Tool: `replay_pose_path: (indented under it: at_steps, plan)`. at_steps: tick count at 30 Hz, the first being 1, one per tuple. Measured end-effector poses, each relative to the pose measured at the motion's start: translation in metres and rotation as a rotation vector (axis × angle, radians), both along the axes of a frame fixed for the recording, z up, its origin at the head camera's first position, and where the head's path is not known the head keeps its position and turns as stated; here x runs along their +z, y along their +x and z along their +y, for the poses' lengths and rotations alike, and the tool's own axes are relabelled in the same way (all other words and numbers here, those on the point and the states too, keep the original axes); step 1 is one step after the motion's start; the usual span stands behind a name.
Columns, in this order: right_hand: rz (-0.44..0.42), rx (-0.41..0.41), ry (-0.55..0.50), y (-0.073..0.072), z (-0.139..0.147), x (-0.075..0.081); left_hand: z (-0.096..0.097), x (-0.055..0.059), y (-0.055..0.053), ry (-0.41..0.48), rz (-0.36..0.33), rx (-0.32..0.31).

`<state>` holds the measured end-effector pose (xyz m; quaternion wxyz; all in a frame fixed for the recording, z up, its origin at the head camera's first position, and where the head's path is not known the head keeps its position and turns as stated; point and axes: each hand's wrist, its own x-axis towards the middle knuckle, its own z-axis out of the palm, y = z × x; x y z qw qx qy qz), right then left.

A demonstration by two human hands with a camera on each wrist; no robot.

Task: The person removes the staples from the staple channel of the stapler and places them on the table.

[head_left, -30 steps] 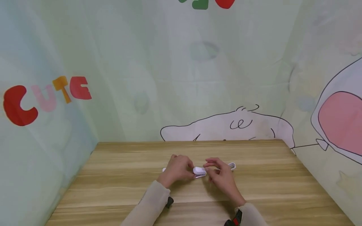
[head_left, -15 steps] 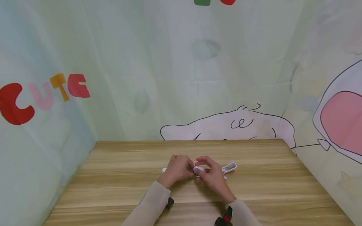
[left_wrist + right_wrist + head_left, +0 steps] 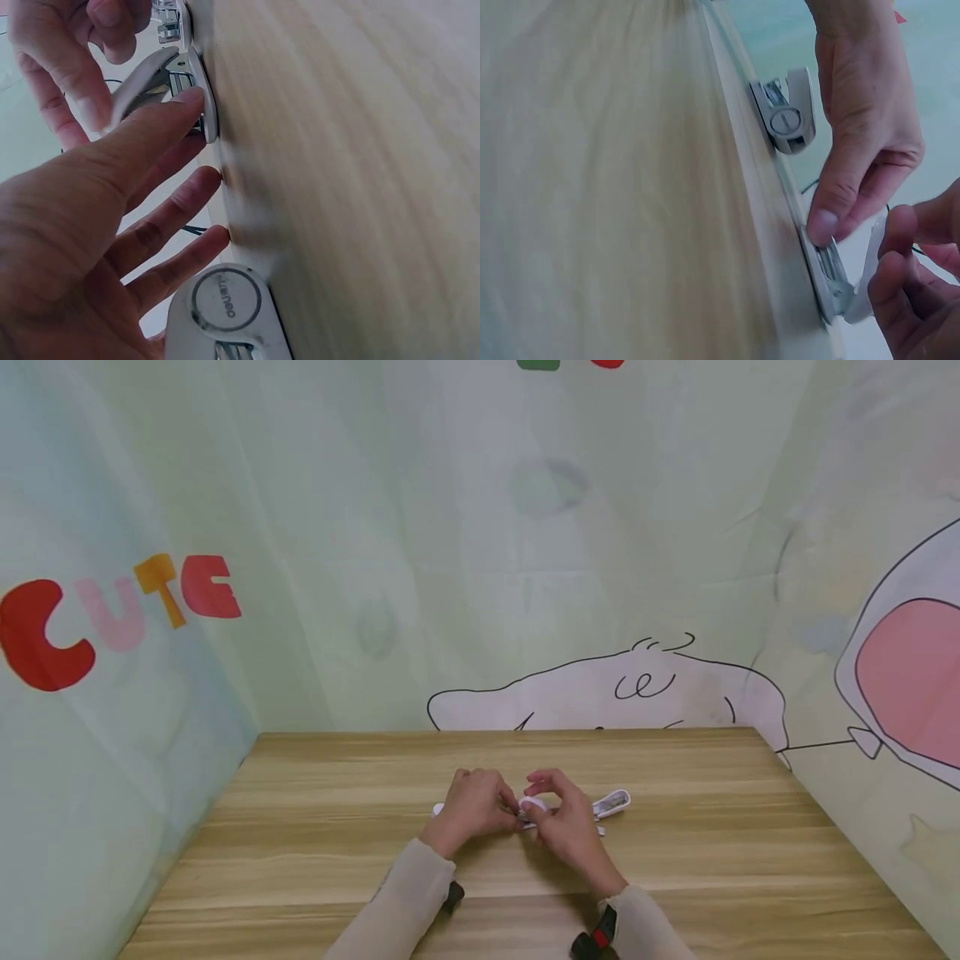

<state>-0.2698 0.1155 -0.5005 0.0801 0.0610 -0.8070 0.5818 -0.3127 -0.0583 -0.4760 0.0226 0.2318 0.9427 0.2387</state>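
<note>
A white stapler (image 3: 534,805) on the table is between my two hands, its upper arm swung up from its base. My left hand (image 3: 476,806) pinches the stapler's base (image 3: 816,274) between thumb and fingers, the thumb lying at the metal rail. My right hand (image 3: 568,828) holds the raised upper arm (image 3: 868,281) with thumb and fingertips. A second stapler (image 3: 225,300), with a round logo, stands beside my left hand and is mostly hidden in the head view. A third stapler (image 3: 613,802) lies opened to the right of my right hand.
The wooden table (image 3: 337,860) reaches back to a pale printed curtain (image 3: 337,527). A small white piece (image 3: 601,832) lies by the right stapler; whether it belongs to that stapler I cannot tell.
My right hand has moved left from the stapler's right side onto its upper arm, which is now tilted up. My left hand has stayed almost in place.
</note>
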Motion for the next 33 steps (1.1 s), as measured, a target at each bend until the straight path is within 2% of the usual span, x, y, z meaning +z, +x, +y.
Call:
replay_pose_path:
  at_steps: [3, 7, 17, 22, 25, 29, 31, 33]
  plan:
    - [0.024, -0.016, -0.015, -0.001, 0.005, 0.003, 0.0, -0.001, 0.0, 0.008, -0.009, 0.008]
    - [0.008, -0.063, -0.007, -0.003, 0.018, 0.009, 0.001, -0.002, 0.0, 0.006, -0.011, 0.017]
    - [-0.091, -0.159, 0.176, -0.009, 0.045, 0.021, 0.0, -0.003, -0.001, -0.01, -0.008, 0.021]
    - [-0.12, -0.164, 0.234, -0.009, 0.048, 0.025, 0.001, 0.0, 0.0, -0.01, -0.016, 0.023]
    - [-0.091, -0.176, 0.245, -0.007, 0.048, 0.028, 0.002, 0.0, 0.0, -0.004, -0.018, 0.024]
    - [0.032, -0.195, 0.277, -0.005, 0.045, 0.033, 0.001, -0.001, 0.0, 0.008, -0.018, 0.02]
    - [0.075, -0.147, 0.277, -0.004, 0.043, 0.034, 0.001, -0.001, 0.0, 0.01, -0.016, 0.017]
    - [0.069, -0.062, 0.267, -0.004, 0.04, 0.035, 0.001, -0.002, -0.001, 0.011, -0.014, 0.015]
